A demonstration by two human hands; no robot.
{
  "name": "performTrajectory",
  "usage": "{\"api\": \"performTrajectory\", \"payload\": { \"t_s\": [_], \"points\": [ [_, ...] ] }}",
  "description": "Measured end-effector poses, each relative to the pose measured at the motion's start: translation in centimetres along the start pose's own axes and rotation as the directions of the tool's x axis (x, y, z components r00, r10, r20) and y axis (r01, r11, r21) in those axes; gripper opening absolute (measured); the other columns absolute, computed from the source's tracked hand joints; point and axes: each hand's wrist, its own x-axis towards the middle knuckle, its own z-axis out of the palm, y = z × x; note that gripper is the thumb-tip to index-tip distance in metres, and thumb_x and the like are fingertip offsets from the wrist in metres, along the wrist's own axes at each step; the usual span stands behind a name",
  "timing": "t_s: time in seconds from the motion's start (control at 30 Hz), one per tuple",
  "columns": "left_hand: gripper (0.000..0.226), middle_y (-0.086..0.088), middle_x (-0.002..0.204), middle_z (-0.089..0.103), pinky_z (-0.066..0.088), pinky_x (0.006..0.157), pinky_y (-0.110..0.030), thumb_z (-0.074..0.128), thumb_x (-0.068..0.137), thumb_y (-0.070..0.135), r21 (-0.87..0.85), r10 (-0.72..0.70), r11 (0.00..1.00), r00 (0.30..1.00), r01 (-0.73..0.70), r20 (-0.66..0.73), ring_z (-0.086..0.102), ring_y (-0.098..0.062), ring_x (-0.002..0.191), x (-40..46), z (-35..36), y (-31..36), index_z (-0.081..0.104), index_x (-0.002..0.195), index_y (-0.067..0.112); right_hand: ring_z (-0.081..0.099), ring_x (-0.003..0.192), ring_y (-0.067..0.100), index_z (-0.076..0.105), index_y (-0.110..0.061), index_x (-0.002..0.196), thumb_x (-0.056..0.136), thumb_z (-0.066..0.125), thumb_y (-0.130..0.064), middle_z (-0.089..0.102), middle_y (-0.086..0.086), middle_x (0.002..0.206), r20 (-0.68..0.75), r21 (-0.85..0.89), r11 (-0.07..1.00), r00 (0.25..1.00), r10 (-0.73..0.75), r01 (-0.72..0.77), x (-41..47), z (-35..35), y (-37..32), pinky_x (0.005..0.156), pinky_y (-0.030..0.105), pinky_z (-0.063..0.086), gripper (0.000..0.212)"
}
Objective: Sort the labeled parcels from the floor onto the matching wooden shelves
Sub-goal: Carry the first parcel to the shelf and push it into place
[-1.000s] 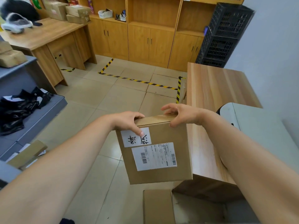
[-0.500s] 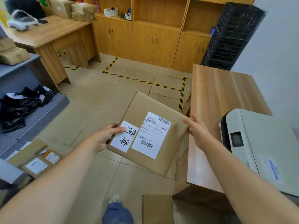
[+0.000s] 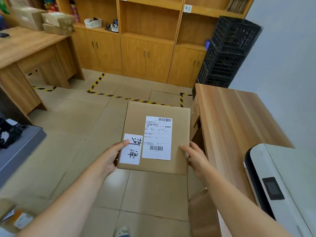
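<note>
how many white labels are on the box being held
2, both on the upward face of the box: a handwritten label at the lower left under the left thumb, and a barcoded shipping label beside it. Other faces are hidden.

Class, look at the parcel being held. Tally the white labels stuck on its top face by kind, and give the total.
Handwritten label on the parcel, under the left hand thumb: 1
Printed shipping label with barcodes, towards the right hand: 1
Total: 2
</note>
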Motion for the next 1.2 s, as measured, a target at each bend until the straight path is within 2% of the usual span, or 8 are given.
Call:
{"api": "performTrajectory", "payload": {
  "t_s": [0.2,0.33,0.6,0.7,0.8,0.9,1.03,1.2],
  "points": [
    [0.031,-0.006,0.095,0.072,0.049,0.083,-0.04,0.068,0.079,0.033,0.012,0.066,0.998,0.998,-0.066,0.015,0.067,-0.024,0.084,8.6,-2.1,8.2,0.061,0.104,0.016,0.061,0.098,0.013,0.051,-0.024,0.124,0.084,0.06,-0.03,0.064,-0.003,0.113,-0.05,0.05,0.999,0.999,0.012,-0.009,8.0,5.8,-4.8,0.069,0.027,0.045,0.042],
    [0.027,-0.003,0.091,0.073,0.053,0.07,-0.035,0.068,0.078,0.034,0.005,0.067,0.998,0.997,-0.067,0.048,0.068,-0.02,0.079,13.0,-3.0,11.9,0.061,0.1,0.02,0.068,0.079,0.002,0.058,-0.03,0.112,0.083,0.061,-0.028,0.072,-0.01,0.098,-0.072,0.087,0.996,0.997,0.016,-0.01,12.8,8.5,-7.0,0.062,0.019,0.047,0.029],
    [0.026,-0.001,0.085,0.073,0.053,0.059,-0.032,0.068,0.079,0.03,-0.029,0.091,0.995,0.995,-0.09,0.032,0.069,-0.019,0.072,20.0,-2.3,17.3,0.059,0.101,0.021,0.062,0.092,0.013,0.054,-0.026,0.116,0.083,0.062,-0.026,0.067,-0.004,0.106,-0.089,0.128,0.992,0.996,0.003,0.008,20.6,10.9,-11.5,0.065,0.025,0.047,0.034],
    [0.028,-0.003,0.089,0.073,0.054,0.063,-0.034,0.068,0.079,0.029,-0.022,0.1,0.995,0.995,-0.1,0.029,0.069,-0.021,0.078,23.0,-1.6,19.4,0.059,0.105,0.021,0.064,0.094,0.02,0.049,-0.023,0.118,0.082,0.064,-0.025,0.067,0.001,0.107,-0.095,0.149,0.989,0.996,0.003,0.012,24.4,11.3,-13.1,0.065,0.029,0.05,0.04],
    [0.031,-0.005,0.099,0.072,0.049,0.081,-0.042,0.066,0.08,0.031,-0.014,0.122,0.993,0.992,-0.121,0.033,0.066,-0.025,0.091,26.7,-0.9,22.2,0.06,0.109,0.022,0.064,0.093,0.021,0.048,-0.025,0.12,0.081,0.064,-0.025,0.067,0.001,0.107,-0.071,0.151,0.988,0.997,0.005,0.006,29.2,11.8,-15.3,0.062,0.031,0.051,0.042],
    [0.032,-0.001,0.095,0.075,0.044,0.092,-0.045,0.066,0.08,0.032,-0.003,0.151,0.989,0.989,-0.151,0.007,0.063,-0.026,0.098,30.6,0.0,25.4,0.06,0.111,0.026,0.064,0.094,0.023,0.048,-0.023,0.121,0.081,0.063,-0.024,0.067,0.003,0.108,-0.041,0.16,0.987,0.999,-0.007,0.013,34.7,12.2,-18.1,0.067,0.035,0.052,0.043],
    [0.029,0.001,0.094,0.075,0.044,0.088,-0.044,0.069,0.076,0.038,0.01,0.196,0.981,0.98,-0.196,-0.044,0.063,-0.024,0.1,36.2,2.2,29.9,0.062,0.104,0.031,0.063,0.095,0.023,0.044,-0.024,0.125,0.08,0.064,-0.02,0.064,0.001,0.109,-0.008,0.142,0.987,0.998,-0.069,0.069,42.2,12.7,-23.2,0.073,0.038,0.054,0.049],
    [0.033,-0.002,0.097,0.075,0.05,0.074,-0.038,0.063,0.083,0.033,-0.043,0.212,0.975,0.971,-0.217,-0.108,0.066,-0.024,0.097,43.0,4.3,34.4,0.059,0.115,0.026,0.06,0.096,0.018,0.035,-0.025,0.137,0.08,0.063,-0.014,0.059,0.0,0.118,0.054,0.072,0.991,0.992,-0.117,0.113,50.7,13.2,-28.0,0.07,0.031,0.052,0.064]
  ]
}}
